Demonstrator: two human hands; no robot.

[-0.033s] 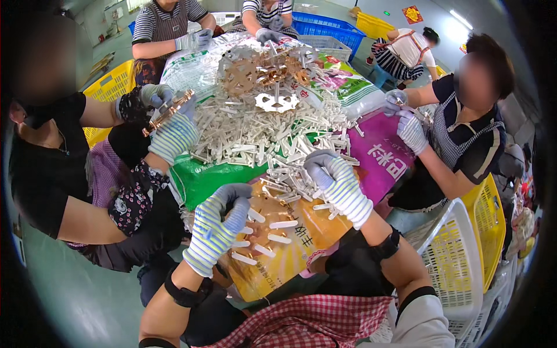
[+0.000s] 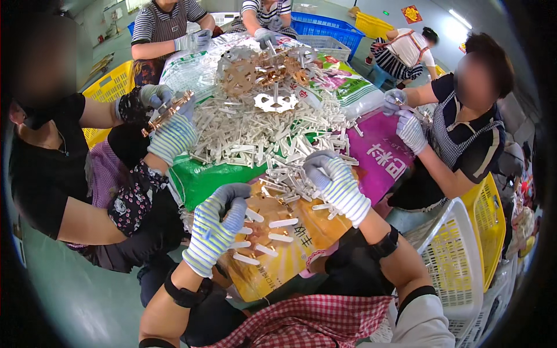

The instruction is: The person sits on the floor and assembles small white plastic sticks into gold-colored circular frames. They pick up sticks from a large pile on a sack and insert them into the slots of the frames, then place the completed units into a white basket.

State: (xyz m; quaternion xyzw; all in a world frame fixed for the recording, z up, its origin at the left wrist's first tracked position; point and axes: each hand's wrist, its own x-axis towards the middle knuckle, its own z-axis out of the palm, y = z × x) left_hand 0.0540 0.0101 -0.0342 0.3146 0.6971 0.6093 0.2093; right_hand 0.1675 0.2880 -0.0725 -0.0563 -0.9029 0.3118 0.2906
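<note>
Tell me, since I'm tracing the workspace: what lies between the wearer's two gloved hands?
In the head view, loose white plastic strips lie on an orange sack between the left hand and right hand.

Floor: smooth grey-green concrete floor (image 2: pixel 87 301)
Crates: yellow plastic lattice baskets (image 2: pixel 107 87), blue plastic crate (image 2: pixel 325 26)
Light: bright ceiling strip (image 2: pixel 458 17)

Left hand (image 2: pixel 216 227) and right hand (image 2: pixel 336 184) in striped knit gloves with grey fingertips, black elastic bands on forearms, red-and-white checked apron
</note>
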